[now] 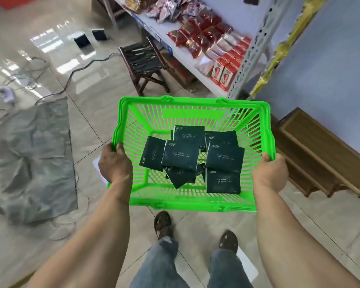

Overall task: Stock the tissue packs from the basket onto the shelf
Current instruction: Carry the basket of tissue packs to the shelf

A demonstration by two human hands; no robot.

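Tissue packs: dark green, about seven counted, heaped loosely and overlapping on the floor of the green basket; none yet on the shelf. Basket is carried in the air at waist level, long axis running left to right across the body. Left hand is clamped on the left rim, right hand on the right rim; hands well apart, packs between them, roughly midway. Shelf lies ahead and to the right, already carrying red snack packets and red cartons. Judged: basket needs setting down or one hand freed before picking. Tiled floor holds a stool, cables, grey sheet.
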